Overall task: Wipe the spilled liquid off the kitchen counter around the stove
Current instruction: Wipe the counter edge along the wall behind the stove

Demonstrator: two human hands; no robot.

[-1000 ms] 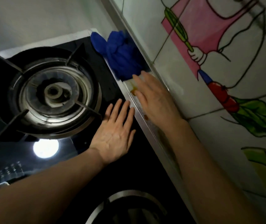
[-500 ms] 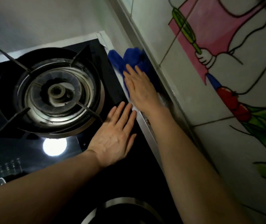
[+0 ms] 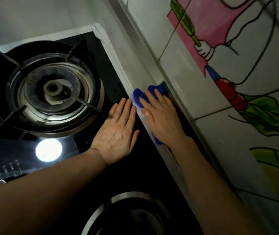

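A blue cloth (image 3: pixel 139 95) lies on the narrow white counter strip (image 3: pixel 132 65) between the black glass stove (image 3: pixel 111 78) and the tiled wall. My right hand (image 3: pixel 162 117) presses flat on the cloth with straight fingers, covering most of it; blue shows past the fingertips and near the wrist. My left hand (image 3: pixel 118 131) rests flat, fingers straight, on the stove glass right beside the strip. No spilled liquid shows on the bare part of the strip; whatever lies under the cloth is hidden.
A gas burner with metal pan supports (image 3: pixel 52 89) sits left of my hands. A second burner ring (image 3: pixel 127 211) is near the bottom edge. The tiled wall with painted vegetables (image 3: pixel 237 99) rises close on the right. A lamp reflection (image 3: pixel 49 150) glares on the glass.
My right hand reached the blue cloth at the far end of the strip, then dragged it back along the strip toward me. My left hand stayed flat on the stove glass.
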